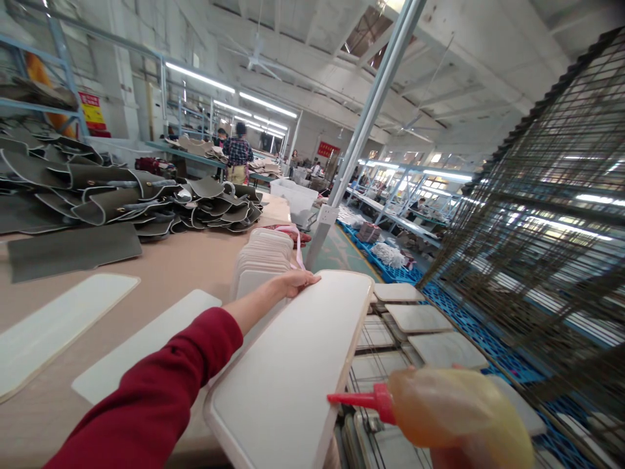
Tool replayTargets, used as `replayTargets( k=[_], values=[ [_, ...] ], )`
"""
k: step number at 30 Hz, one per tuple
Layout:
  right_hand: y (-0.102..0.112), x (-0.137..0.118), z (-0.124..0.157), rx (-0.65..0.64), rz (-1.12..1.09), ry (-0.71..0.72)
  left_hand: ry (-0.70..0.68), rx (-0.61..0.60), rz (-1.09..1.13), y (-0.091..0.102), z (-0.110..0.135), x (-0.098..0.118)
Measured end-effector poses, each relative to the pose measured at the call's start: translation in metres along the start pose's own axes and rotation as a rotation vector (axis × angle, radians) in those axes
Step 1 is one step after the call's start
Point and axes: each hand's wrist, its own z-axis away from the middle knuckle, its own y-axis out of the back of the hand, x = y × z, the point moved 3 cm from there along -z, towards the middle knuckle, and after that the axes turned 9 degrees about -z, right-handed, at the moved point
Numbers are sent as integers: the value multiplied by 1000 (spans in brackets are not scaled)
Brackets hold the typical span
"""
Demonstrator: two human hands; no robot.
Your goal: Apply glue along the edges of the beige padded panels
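Note:
A long white panel (297, 358) with rounded corners and a pale rim is tilted up in front of me. My left hand (297, 283), in a dark red sleeve, is closed on its far edge with the fingers partly out of sight. My right hand (452, 458) is wrapped round a squeeze bottle (454, 404) of amber liquid, which hides most of the hand. The bottle's red nozzle (359, 400) points left, its tip at the panel's right edge. Behind my left hand stands a row of similar pale panels (263, 251).
Two white panels, one farther left (63, 326) and one nearer (146, 345), lie on the tan table (195, 260). Dark grey pieces (97, 189) are heaped at its back. On the right, a wire rack (381, 332) carries several panels beside upright mesh (547, 195). A metal post (364, 124) rises ahead.

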Motion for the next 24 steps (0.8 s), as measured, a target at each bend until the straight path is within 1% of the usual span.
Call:
replayTargets(
  k=[6, 11, 12, 14, 16, 20, 24],
  values=[
    [-5, -3, 3, -37, 26, -53, -10, 31, -6, 2, -4, 3],
    [-8, -6, -2, -88, 75, 68, 0, 28, -27, -1, -4, 5],
    [-7, -5, -4, -103, 75, 74, 1, 27, -30, -2, -4, 5],
    [-1, -1, -7, -86, 77, 69, 5, 29, -31, -2, -4, 5],
    [6, 4, -9, -85, 72, 35, 7, 34, -29, -2, -5, 6],
    [15, 8, -10, -205, 67, 20, 15, 43, -20, 0, -7, 6],
    [25, 4, -11, -226, 177, 50, 21, 53, -3, 3, -10, 8]
  ],
)
